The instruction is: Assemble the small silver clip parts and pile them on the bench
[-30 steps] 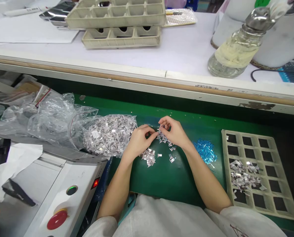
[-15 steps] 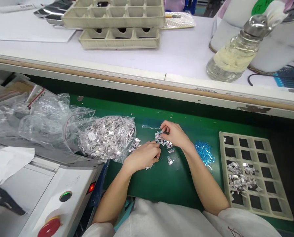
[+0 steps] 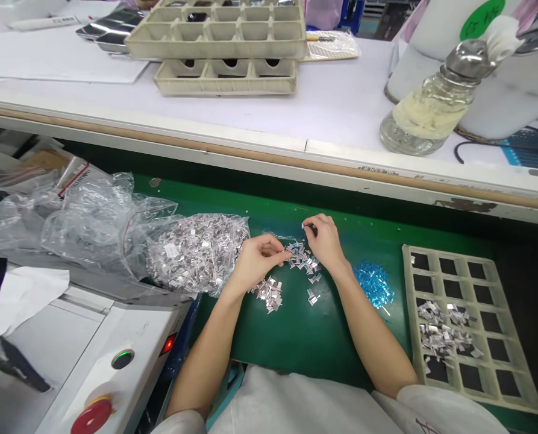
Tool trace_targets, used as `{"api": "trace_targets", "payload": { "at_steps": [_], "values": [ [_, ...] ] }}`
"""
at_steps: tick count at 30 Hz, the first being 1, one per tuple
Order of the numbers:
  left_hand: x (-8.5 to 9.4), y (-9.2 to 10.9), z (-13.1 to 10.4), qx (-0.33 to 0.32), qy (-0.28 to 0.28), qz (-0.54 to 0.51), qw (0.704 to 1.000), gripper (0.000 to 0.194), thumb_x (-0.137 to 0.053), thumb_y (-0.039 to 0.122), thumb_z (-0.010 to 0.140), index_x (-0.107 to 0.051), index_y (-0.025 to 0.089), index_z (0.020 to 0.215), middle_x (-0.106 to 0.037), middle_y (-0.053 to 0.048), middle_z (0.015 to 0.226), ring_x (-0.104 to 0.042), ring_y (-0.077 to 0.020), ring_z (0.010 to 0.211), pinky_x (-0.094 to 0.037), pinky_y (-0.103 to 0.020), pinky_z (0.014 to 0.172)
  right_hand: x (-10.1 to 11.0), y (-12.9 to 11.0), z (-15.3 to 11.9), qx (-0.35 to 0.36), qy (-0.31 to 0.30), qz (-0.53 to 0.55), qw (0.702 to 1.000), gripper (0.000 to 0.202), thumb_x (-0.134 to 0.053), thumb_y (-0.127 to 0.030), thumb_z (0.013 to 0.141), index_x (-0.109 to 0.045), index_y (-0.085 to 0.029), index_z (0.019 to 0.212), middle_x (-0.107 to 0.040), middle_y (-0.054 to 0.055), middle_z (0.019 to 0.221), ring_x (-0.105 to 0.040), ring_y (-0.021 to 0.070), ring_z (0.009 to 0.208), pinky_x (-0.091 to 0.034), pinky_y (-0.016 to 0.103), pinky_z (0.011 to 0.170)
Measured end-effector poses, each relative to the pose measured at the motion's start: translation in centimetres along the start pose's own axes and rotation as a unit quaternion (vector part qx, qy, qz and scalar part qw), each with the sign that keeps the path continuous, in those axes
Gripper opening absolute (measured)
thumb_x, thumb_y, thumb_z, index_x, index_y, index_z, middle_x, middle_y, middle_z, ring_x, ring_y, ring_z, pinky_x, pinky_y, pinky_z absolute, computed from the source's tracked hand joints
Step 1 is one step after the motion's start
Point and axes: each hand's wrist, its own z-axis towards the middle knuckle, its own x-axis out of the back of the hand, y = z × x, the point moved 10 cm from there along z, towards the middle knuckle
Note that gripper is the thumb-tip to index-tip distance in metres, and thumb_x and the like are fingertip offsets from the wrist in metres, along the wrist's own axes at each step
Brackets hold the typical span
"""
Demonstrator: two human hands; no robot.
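My left hand [image 3: 260,260] is closed, thumb and forefinger pinched together at the left edge of a pile of small silver metal parts with bluish bits [image 3: 302,258]; what lies between the fingertips is too small to make out. Just beyond that pile my right hand [image 3: 326,240] pinches a small silver metal part, its tip showing at the fingers. Below my left hand lies a second heap of silver metal parts [image 3: 269,294]. One small cluster of parts [image 3: 312,296] sits apart on the green mat [image 3: 282,337]. Right of my right forearm is a heap of blue strips [image 3: 373,283].
A clear bag full of metal parts [image 3: 196,250] lies at left, beside crumpled plastic bags [image 3: 92,217]. At right stands a compartment tray [image 3: 485,386] with parts in some cells. A machine with a red button [image 3: 91,416] is near left. A glass bottle [image 3: 425,114] stands on the shelf.
My left hand has moved up and left, uncovering the heap of silver parts below it. My right hand has lifted away from the pile with a small part in its fingertips.
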Motion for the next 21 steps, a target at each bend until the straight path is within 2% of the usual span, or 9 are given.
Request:
{"api": "trace_targets", "payload": {
  "at_steps": [3,8,11,14,16,18,19,21],
  "values": [
    [0.9,-0.3,0.4,0.001,0.041,-0.024,0.999,0.031,-0.091,0.044,0.077,-0.072,0.021,0.086,-0.076,-0.002,0.072,-0.071,-0.0183,0.058,-0.059,-0.031,0.059,0.0,-0.1,-0.1,0.009,0.002,-0.02,1.0,0.022,-0.055,-0.014,0.099,-0.076,-0.022,0.103,-0.068,0.013,0.106,-0.058,0.0327,0.107,-0.05,0.047,0.097],
    [1.5,-0.7,0.6,0.004,0.073,-0.057,0.996,0.029,-0.09,0.042,0.079,-0.074,0.019,0.089,-0.076,-0.003,0.072,-0.076,-0.021,0.065,-0.059,-0.029,0.057,-0.2,-0.1,-0.1,0.008,-0.001,-0.038,0.999,0.018,-0.056,-0.012,0.097,-0.073,-0.02,0.097,-0.066,0.014,0.106,-0.057,0.0333,0.107,-0.05,0.048,0.097],
    [1.6,-1.0,0.7,0.015,0.081,-0.102,0.991,0.032,-0.091,0.043,0.079,-0.075,0.018,0.092,-0.079,-0.007,0.079,-0.081,-0.0248,0.076,-0.066,-0.035,0.069,0.3,-0.4,0.0,0.012,-0.007,-0.025,1.0,0.018,-0.056,-0.009,0.094,-0.07,-0.021,0.095,-0.068,0.012,0.102,-0.059,0.0314,0.103,-0.05,0.045,0.093],
    [1.8,-1.2,0.8,0.022,0.092,-0.141,0.985,0.037,-0.091,0.045,0.08,-0.076,0.016,0.098,-0.081,-0.01,0.089,-0.083,-0.0287,0.089,-0.069,-0.043,0.087,0.8,-1.3,-0.2,0.015,-0.054,0.045,0.997,0.017,-0.059,-0.01,0.094,-0.07,-0.022,0.094,-0.071,0.005,0.092,-0.062,0.0246,0.089,-0.049,0.038,0.083],
    [2.1,-1.2,0.8,0.02,0.1,-0.157,0.982,0.04,-0.092,0.047,0.079,-0.076,0.016,0.1,-0.082,-0.01,0.093,-0.083,-0.0304,0.095,-0.068,-0.047,0.094,0.4,-2.4,-0.7,0.03,-0.124,0.103,0.986,0.016,-0.062,-0.013,0.094,-0.073,-0.023,0.096,-0.072,0.002,0.089,-0.064,0.0205,0.081,-0.049,0.034,0.078],
    [2.1,-1.3,0.9,0.02,0.1,-0.161,0.982,0.041,-0.092,0.048,0.078,-0.075,0.016,0.099,-0.082,-0.01,0.093,-0.083,-0.0312,0.096,-0.068,-0.049,0.095,-0.2,-3.5,-1.3,0.059,-0.186,0.121,0.973,0.015,-0.064,-0.015,0.094,-0.076,-0.024,0.095,-0.074,0.002,0.093,-0.066,0.02,0.084,-0.05,0.034,0.081],
    [2.1,-1.4,0.9,0.021,0.098,-0.16,0.982,0.041,-0.092,0.048,0.078,-0.075,0.017,0.098,-0.082,-0.01,0.092,-0.083,-0.0311,0.094,-0.068,-0.049,0.095,-0.4,-3.7,-1.4,0.069,-0.194,0.112,0.972,0.016,-0.064,-0.016,0.094,-0.078,-0.025,0.095,-0.074,0.003,0.095,-0.066,0.0209,0.088,-0.051,0.035,0.085],
    [1.9,-1.6,1.0,0.025,0.091,-0.158,0.983,0.041,-0.093,0.048,0.077,-0.075,0.017,0.098,-0.081,-0.01,0.09,-0.083,-0.0303,0.091,-0.069,-0.048,0.092,-0.1,-3.2,-1.1,0.062,-0.145,0.071,0.985,0.018,-0.062,-0.016,0.096,-0.079,-0.025,0.097,-0.073,0.006,0.101,-0.066,0.0244,0.097,-0.05,0.04,0.094]
  ]
}}
